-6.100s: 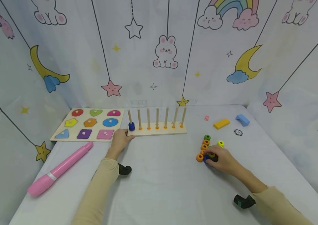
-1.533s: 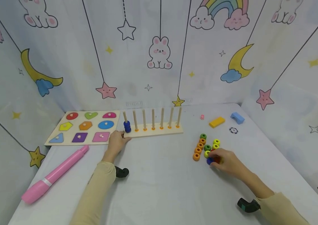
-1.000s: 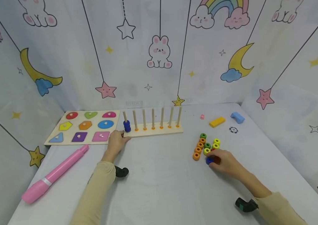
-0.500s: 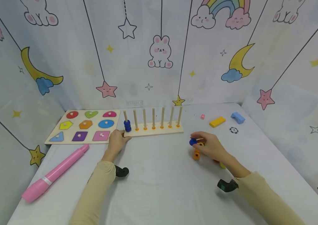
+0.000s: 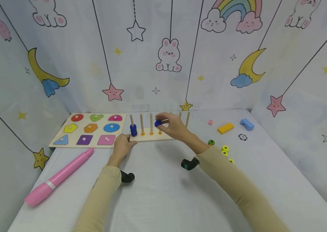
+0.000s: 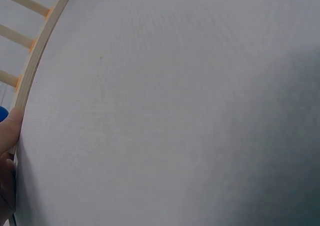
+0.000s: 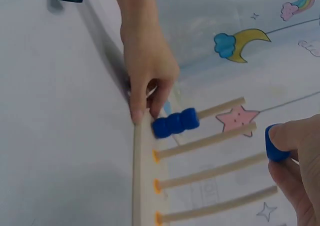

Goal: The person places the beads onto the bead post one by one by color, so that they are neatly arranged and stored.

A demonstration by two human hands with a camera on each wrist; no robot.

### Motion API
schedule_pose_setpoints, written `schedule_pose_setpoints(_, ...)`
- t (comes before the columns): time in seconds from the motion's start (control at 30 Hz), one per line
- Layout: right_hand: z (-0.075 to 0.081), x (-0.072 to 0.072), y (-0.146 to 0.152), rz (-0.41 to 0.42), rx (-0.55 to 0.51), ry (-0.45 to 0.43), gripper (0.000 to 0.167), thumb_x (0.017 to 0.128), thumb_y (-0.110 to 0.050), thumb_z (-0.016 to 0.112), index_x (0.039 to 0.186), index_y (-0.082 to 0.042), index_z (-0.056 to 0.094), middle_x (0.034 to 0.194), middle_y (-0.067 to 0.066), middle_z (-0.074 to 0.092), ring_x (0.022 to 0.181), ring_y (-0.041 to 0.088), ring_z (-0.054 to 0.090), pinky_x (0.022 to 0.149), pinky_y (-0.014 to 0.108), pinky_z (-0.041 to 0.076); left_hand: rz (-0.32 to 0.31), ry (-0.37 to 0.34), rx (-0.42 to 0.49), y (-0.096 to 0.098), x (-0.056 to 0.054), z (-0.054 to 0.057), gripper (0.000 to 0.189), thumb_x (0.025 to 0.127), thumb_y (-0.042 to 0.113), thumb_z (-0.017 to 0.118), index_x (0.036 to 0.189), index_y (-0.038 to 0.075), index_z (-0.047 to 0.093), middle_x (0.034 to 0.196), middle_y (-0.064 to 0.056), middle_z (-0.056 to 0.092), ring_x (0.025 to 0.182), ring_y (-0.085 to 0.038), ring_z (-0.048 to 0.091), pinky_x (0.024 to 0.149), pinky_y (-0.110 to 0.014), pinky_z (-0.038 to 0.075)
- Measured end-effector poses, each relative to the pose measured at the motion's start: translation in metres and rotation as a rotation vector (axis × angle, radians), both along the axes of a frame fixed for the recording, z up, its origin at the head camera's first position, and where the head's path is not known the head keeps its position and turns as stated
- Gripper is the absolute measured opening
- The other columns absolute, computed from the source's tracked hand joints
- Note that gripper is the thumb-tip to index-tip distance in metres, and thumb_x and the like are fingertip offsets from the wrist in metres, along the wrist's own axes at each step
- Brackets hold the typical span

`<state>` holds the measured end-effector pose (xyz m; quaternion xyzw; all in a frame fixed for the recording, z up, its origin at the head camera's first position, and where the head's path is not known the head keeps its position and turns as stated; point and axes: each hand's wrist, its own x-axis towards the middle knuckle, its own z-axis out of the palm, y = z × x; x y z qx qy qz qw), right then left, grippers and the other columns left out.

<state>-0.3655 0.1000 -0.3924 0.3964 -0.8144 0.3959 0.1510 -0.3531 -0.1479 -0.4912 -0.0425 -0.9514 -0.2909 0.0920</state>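
A blue bead (image 5: 158, 123) is being pinched at the tips of the right hand (image 5: 175, 126), thumb and fingers clamped on it, over the pegboard (image 5: 152, 138); whether a peg is being touched by it cannot be told. The near-left end of the pegboard is being gripped by the left hand (image 5: 121, 145), thumb along the front edge. Three blue beads (image 5: 133, 130) are being carried by the end peg (image 5: 132, 120), just beyond the left fingertips. Yellow beads (image 5: 224, 153) are being noted well right of the right hand, a shape puzzle (image 5: 95, 135) left of the left hand.
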Motion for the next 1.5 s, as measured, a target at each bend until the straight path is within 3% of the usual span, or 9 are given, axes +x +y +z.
schedule_pose_setpoints(0.2,0.014,-0.018,-0.049,0.012,0.016,-0.004,0.034,0.083,0.003,0.068,0.115,0.006,0.058,0.111,0.016,0.064,0.096,0.019,0.063,0.082,0.018,0.047,-0.026,0.009,0.015,0.003,0.002,0.0,0.045,0.083,0.023,0.074,0.107,-0.012,0.065,0.08,-0.018,0.06,0.077,-0.027,0.05,0.068,-0.042,0.042)
schedule_pose_setpoints(0.37,0.018,-0.029,-0.074,-0.019,0.046,-0.066,0.034,0.085,0.002,0.066,0.118,0.004,0.058,0.112,0.016,0.063,0.098,0.018,0.062,0.083,0.017,0.047,-0.035,0.005,0.032,0.008,0.003,-0.003,0.046,0.083,0.022,0.074,0.111,-0.013,0.063,0.09,-0.022,0.064,0.085,-0.031,0.055,0.076,-0.043,0.045)
schedule_pose_setpoints(0.5,0.014,-0.036,-0.083,-0.049,0.086,-0.097,0.033,0.086,0.001,0.064,0.119,0.002,0.057,0.113,0.013,0.063,0.1,0.017,0.062,0.085,0.016,0.045,-0.031,0.011,0.026,0.015,0.002,-0.004,0.047,0.083,0.021,0.074,0.112,-0.014,0.062,0.095,-0.024,0.064,0.087,-0.032,0.056,0.077,-0.043,0.046)
schedule_pose_setpoints(0.77,0.01,-0.043,-0.089,-0.085,0.163,-0.086,0.033,0.089,-0.002,0.061,0.122,0.001,0.056,0.117,0.014,0.061,0.102,0.017,0.061,0.088,0.019,0.045,-0.027,-0.009,0.019,0.023,0.001,-0.005,0.045,0.084,0.023,0.073,0.11,-0.012,0.064,0.085,-0.017,0.06,0.079,-0.026,0.05,0.069,-0.038,0.043)
schedule_pose_setpoints(0.93,0.014,-0.04,-0.09,-0.103,0.217,-0.06,0.036,0.089,-0.006,0.063,0.124,-0.001,0.056,0.12,0.011,0.06,0.108,0.018,0.057,0.092,0.023,0.044,-0.033,0.016,0.018,0.02,0.001,-0.002,0.045,0.083,0.023,0.074,0.109,-0.012,0.064,0.087,-0.019,0.063,0.08,-0.027,0.052,0.071,-0.04,0.044)
schedule_pose_setpoints(1.07,0.014,-0.035,-0.088,-0.095,0.177,-0.011,0.033,0.089,-0.007,0.063,0.121,-0.001,0.057,0.119,0.01,0.061,0.109,0.018,0.056,0.092,0.022,0.043,-0.022,0.032,0.01,0.014,0.002,0.0,0.045,0.082,0.024,0.075,0.108,-0.012,0.065,0.085,-0.019,0.063,0.08,-0.028,0.053,0.071,-0.042,0.044)
schedule_pose_setpoints(1.23,0.008,-0.026,-0.072,-0.029,0.02,0.031,0.025,0.087,-0.002,0.065,0.111,0.001,0.062,0.108,0.01,0.065,0.1,0.016,0.061,0.085,0.02,0.047,-0.005,0.013,0.022,0.008,0.004,0.004,0.048,0.084,0.024,0.073,0.113,-0.013,0.062,0.09,-0.022,0.062,0.083,-0.03,0.054,0.075,-0.044,0.045)
schedule_pose_setpoints(1.37,-0.006,-0.019,-0.041,0.005,-0.052,0.015,0.018,0.085,-0.001,0.067,0.104,0.0,0.065,0.098,0.007,0.067,0.09,0.014,0.063,0.079,0.019,0.049,-0.002,0.003,0.03,0.005,0.005,0.004,0.051,0.084,0.025,0.073,0.117,-0.012,0.06,0.099,-0.025,0.062,0.09,-0.032,0.056,0.08,-0.045,0.045)
schedule_pose_setpoints(1.5,-0.022,-0.01,0.002,-0.026,-0.065,-0.052,0.015,0.084,-0.001,0.069,0.099,-0.002,0.067,0.094,0.005,0.068,0.086,0.013,0.064,0.076,0.022,0.051,0.009,-0.001,0.025,0.002,0.004,0.003,0.054,0.084,0.025,0.073,0.119,-0.013,0.058,0.104,-0.027,0.062,0.095,-0.035,0.056,0.085,-0.046,0.044)
